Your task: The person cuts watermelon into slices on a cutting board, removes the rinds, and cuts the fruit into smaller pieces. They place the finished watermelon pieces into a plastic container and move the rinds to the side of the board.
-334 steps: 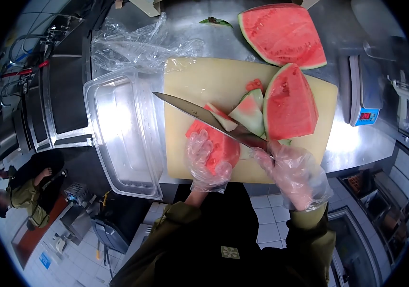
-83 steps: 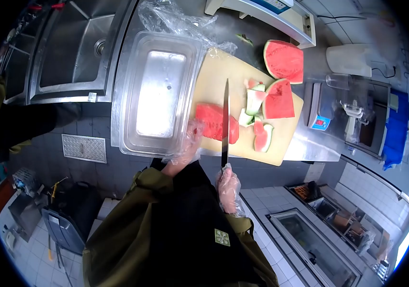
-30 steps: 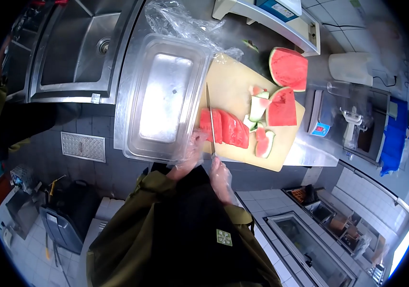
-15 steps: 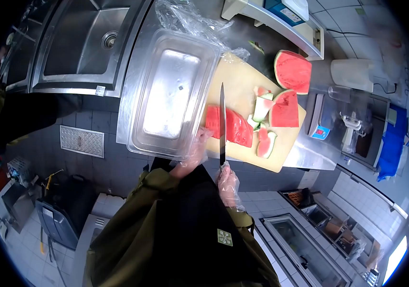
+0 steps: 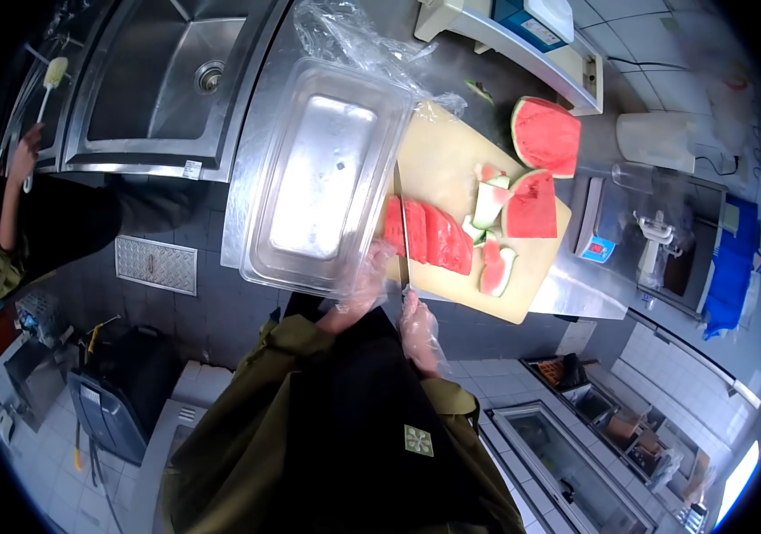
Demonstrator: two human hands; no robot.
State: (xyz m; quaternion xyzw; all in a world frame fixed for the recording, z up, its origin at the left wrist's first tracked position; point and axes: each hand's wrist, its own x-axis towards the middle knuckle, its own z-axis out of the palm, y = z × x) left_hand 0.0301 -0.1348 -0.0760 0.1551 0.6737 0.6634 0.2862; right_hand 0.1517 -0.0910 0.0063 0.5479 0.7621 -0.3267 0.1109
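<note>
A peeled piece of red watermelon (image 5: 447, 238) lies on the pale cutting board (image 5: 438, 147), sliced at its left part. My right hand (image 5: 419, 334), in a clear plastic glove, grips the handle of a long knife (image 5: 404, 231). The blade stands in the watermelon near its left end. My left hand (image 5: 364, 283), also gloved, holds that left end with bent fingers, close beside the clear plastic container (image 5: 256, 236). Cut rind pieces (image 5: 489, 205) and a watermelon wedge with rind (image 5: 530, 206) sit on the board's right side.
A larger watermelon chunk (image 5: 545, 138) rests behind the board. Crumpled plastic wrap (image 5: 354, 40) lies behind the container. A steel sink (image 5: 153, 89) adjoins at left, where another person's hand (image 5: 24, 156) holds a brush (image 5: 53, 76). A scale (image 5: 592, 227) stands at right.
The knife has moved left along the watermelon with my right hand, and a new cut line shows behind it. The other person's hand with a brush has come into view at left.
</note>
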